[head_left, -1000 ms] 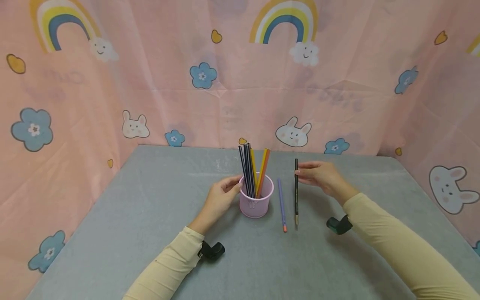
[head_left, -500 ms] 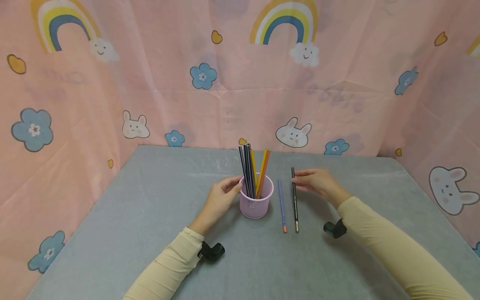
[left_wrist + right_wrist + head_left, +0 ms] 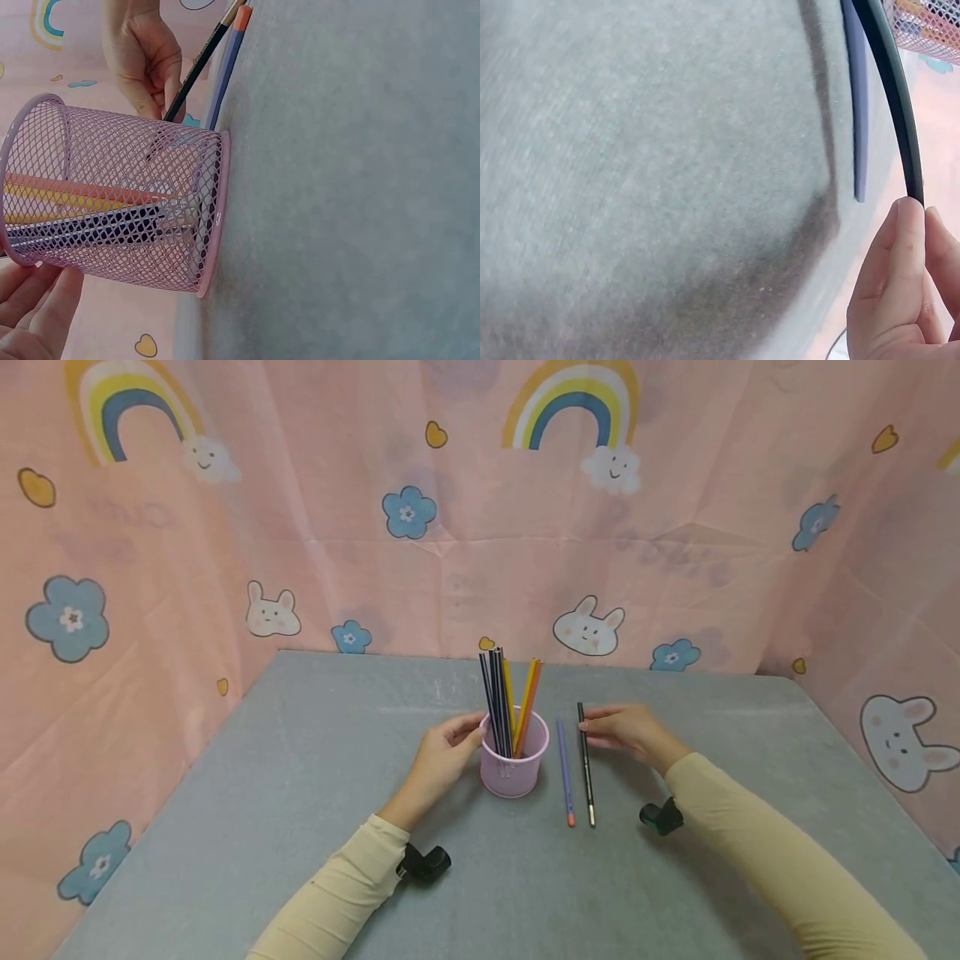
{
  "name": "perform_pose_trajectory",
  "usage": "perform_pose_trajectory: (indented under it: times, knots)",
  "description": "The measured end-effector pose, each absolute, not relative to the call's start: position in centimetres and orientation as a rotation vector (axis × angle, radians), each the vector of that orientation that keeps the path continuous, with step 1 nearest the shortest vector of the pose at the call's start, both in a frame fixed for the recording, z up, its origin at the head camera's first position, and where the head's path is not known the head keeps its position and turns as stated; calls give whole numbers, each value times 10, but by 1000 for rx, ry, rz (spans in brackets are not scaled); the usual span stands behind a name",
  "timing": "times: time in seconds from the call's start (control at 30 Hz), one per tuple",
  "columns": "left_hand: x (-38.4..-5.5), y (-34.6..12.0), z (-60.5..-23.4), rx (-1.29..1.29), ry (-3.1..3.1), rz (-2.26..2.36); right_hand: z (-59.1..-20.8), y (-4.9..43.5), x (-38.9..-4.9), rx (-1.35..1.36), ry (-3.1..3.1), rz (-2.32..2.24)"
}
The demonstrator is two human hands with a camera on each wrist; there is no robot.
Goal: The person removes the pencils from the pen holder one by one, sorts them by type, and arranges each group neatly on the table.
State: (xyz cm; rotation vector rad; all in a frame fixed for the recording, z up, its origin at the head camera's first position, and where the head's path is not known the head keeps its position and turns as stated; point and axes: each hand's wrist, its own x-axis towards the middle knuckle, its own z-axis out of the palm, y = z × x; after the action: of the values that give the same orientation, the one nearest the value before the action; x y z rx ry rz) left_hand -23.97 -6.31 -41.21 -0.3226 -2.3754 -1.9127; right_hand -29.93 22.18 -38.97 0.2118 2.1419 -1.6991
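Observation:
A pink mesh pencil cup [image 3: 510, 777] stands upright on the grey table, holding several dark, yellow and orange pencils [image 3: 82, 199]. My left hand [image 3: 442, 756] touches the cup's left side near the rim; in the left wrist view its fingers [image 3: 64, 300] rest against the mesh without wrapping round it. With thumb and fingertips, my right hand [image 3: 630, 731] pinches the far end of a dark pencil [image 3: 587, 777] with a gold near end. It slants above the table in the right wrist view. A purple pencil [image 3: 566, 777] with an orange end lies between cup and dark pencil.
The grey table [image 3: 300, 760] spreads out on both sides of the cup. A pink curtain [image 3: 465, 568] with printed rainbows, rabbits and flowers hangs behind it and along the sides. Black wrist cameras [image 3: 423, 864] sit on both sleeves.
My right hand has moved left and toward me with the dark pencil, which is now closer to the purple one. My left hand has stayed at the cup.

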Motion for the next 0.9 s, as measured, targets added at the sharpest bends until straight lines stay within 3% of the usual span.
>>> perform_pose_trajectory:
  times: [0.7,0.9]
  knots:
    - [-238,-63,-411,-335,-2366,-1924,-400,216,-310,348,2167,-1590]
    - [-229,-62,-395,-327,-2375,-1938,-400,209,-311,362,2215,-1534]
